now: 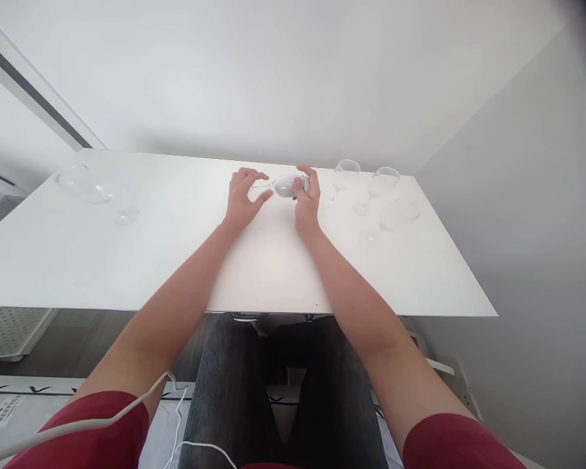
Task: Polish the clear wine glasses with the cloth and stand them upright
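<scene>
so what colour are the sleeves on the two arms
The left sleeve and right sleeve are both dark red, seen best in the head view.

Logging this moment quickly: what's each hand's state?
Left hand: curved around the stem; whether it's gripping cannot be told.
Right hand: closed, holding the wine glass.

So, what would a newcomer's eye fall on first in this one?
Probably the wine glass held sideways toward the far edge of the white table, with the right hand at its bowl and the left hand at its stem end. Next, perhaps the dark red sleeves low on both sides, with a white cable crossing the left one.
</scene>
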Demonstrator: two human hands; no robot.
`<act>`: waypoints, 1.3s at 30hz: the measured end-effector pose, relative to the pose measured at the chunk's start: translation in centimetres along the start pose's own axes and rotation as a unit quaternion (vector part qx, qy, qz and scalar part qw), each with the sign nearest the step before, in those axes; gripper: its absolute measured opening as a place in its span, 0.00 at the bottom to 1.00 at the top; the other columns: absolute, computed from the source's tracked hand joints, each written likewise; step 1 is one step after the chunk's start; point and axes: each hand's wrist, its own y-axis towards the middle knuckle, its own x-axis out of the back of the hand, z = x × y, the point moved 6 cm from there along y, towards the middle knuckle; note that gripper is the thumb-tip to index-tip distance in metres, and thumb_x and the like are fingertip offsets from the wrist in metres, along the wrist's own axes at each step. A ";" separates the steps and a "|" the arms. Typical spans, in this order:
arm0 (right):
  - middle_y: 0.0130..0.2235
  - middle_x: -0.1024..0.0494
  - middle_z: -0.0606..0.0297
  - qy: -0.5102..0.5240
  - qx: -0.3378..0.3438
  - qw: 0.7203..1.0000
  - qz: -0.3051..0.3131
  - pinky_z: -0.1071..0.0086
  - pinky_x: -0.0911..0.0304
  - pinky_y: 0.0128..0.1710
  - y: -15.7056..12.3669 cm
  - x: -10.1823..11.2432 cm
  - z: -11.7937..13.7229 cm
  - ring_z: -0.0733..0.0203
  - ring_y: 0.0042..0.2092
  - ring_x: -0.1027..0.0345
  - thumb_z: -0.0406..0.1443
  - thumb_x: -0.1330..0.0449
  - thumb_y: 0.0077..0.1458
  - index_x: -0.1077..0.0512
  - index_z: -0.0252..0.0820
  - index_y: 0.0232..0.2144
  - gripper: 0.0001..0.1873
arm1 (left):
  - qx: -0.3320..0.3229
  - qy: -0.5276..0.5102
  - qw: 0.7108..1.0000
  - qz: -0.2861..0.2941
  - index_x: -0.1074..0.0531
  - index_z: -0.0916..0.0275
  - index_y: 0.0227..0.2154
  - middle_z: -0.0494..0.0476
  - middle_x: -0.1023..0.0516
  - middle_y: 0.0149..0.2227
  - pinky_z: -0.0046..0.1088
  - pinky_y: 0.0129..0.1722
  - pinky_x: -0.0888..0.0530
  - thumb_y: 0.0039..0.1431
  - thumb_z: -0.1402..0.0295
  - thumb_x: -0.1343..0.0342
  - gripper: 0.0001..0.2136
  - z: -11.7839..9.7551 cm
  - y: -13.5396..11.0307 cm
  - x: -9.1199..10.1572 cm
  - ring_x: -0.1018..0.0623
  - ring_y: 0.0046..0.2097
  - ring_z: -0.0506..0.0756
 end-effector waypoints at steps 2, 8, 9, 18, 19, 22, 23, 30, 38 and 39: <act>0.56 0.28 0.57 -0.004 0.002 1.000 0.002 0.53 0.32 0.56 -0.2 -0.2 0.5 0.51 0.55 0.31 0.63 0.52 0.67 0.37 0.52 0.63 0.34 | 0.010 0.045 0.998 0.053 0.21 0.55 0.43 0.59 0.21 0.45 0.42 0.54 0.30 0.61 0.47 0.38 0.18 0.8 0.0 -1.1 0.25 0.50 0.62; 0.61 0.31 0.56 0.022 0.007 1.000 -0.002 0.47 0.37 0.63 -0.6 -0.7 2.1 0.48 0.63 0.36 0.56 0.52 0.70 0.39 0.51 0.65 0.29 | 0.063 0.084 0.993 0.060 0.24 0.57 0.30 0.56 0.22 0.34 0.44 0.53 0.35 0.65 0.61 0.40 0.09 2.2 0.1 -1.8 0.25 0.42 0.60; 0.62 0.32 0.56 0.019 0.013 1.000 -0.008 0.47 0.38 0.64 -0.7 -0.6 2.4 0.48 0.65 0.38 0.55 0.52 0.71 0.40 0.51 0.66 0.29 | 0.062 0.082 0.993 0.054 0.25 0.57 0.29 0.56 0.22 0.34 0.43 0.53 0.35 0.65 0.62 0.40 0.09 2.2 0.1 -1.7 0.25 0.42 0.60; 0.57 0.32 0.52 0.056 -0.012 0.996 -0.063 0.54 0.30 0.55 -0.8 -0.3 1.5 0.49 0.64 0.35 0.55 0.49 0.69 0.38 0.50 0.60 0.25 | 0.158 -0.092 0.978 -0.099 0.28 0.59 0.25 0.54 0.29 0.26 0.32 0.34 0.33 0.68 0.51 0.46 0.20 3.5 -0.1 1.1 0.29 0.30 0.54; 0.54 0.31 0.54 0.090 -0.034 0.994 -0.052 0.56 0.29 0.53 -0.6 -0.6 0.8 0.51 0.61 0.33 0.56 0.46 0.67 0.38 0.50 0.57 0.25 | 0.157 -0.118 0.978 -0.075 0.28 0.59 0.24 0.53 0.30 0.24 0.31 0.32 0.34 0.67 0.50 0.45 0.21 3.3 -0.1 0.7 0.30 0.29 0.53; 0.48 0.28 0.59 0.204 -0.079 0.976 -0.019 0.60 0.27 0.49 -0.1 -1.5 -0.3 0.55 0.54 0.29 0.58 0.44 0.64 0.35 0.50 0.49 0.23 | 0.148 -0.200 0.967 0.055 0.27 0.61 0.23 0.52 0.33 0.21 0.29 0.28 0.37 0.64 0.47 0.42 0.23 2.2 -0.2 -1.3 0.33 0.26 0.51; 0.47 0.27 0.60 0.234 -0.087 0.968 -0.008 0.59 0.27 0.48 0.0 -1.6 -0.3 0.54 0.53 0.29 0.58 0.45 0.64 0.34 0.49 0.47 0.23 | 0.154 -0.226 0.958 0.086 0.27 0.61 0.23 0.52 0.33 0.21 0.28 0.27 0.38 0.63 0.46 0.42 0.23 2.0 -0.3 -1.8 0.34 0.25 0.50; 0.49 0.25 0.62 0.279 -0.101 0.954 0.028 0.58 0.28 0.50 -0.5 -1.7 1.8 0.54 0.55 0.30 0.55 0.42 0.63 0.30 0.53 0.49 0.20 | 0.244 -0.323 0.905 0.135 0.30 0.62 0.22 0.52 0.32 0.24 0.24 0.23 0.40 0.60 0.47 0.40 0.23 1.8 -0.9 -2.8 0.35 0.24 0.48; 0.46 0.23 0.60 0.279 -0.124 0.951 0.046 0.50 0.27 0.51 -0.1 -2.5 1.3 0.50 0.53 0.29 0.63 0.56 0.67 0.30 0.48 0.49 0.32 | 0.222 -0.317 0.889 0.246 0.29 0.62 0.21 0.53 0.35 0.21 0.26 0.20 0.41 0.60 0.42 0.41 0.27 0.4 -1.4 -3.8 0.36 0.22 0.48; 0.47 0.24 0.60 0.263 -0.111 0.957 0.041 0.50 0.28 0.52 -0.1 -2.4 1.5 0.50 0.54 0.29 0.63 0.57 0.67 0.30 0.49 0.51 0.32 | 0.226 -0.321 0.887 0.243 0.29 0.62 0.21 0.52 0.35 0.21 0.26 0.20 0.41 0.60 0.42 0.41 0.26 0.6 -1.4 -3.8 0.36 0.22 0.48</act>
